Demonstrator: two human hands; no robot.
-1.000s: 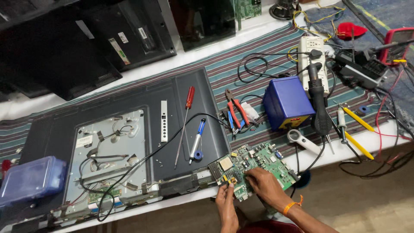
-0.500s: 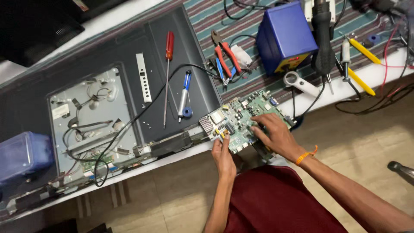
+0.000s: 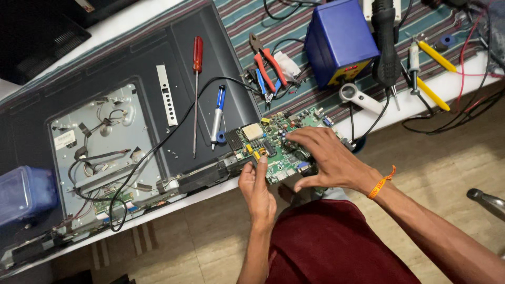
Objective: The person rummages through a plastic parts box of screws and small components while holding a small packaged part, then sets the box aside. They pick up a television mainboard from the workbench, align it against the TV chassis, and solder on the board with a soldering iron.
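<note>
Green circuit board [image 3: 281, 147] lay at desk [image 3: 368, 113] edge, centre frame. My right hand [image 3: 326, 158] spread flat on it; left hand [image 3: 256, 184] pinched near edge. I judged it light, stiff, fragile; best gripped by bare edges.

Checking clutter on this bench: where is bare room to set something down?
Bare patches: the dark back panel left of the red screwdriver, and the white table edge right of the magnifier. Crowded: the striped cloth around the pliers and blue station, and the circuit board under both hands.
</note>
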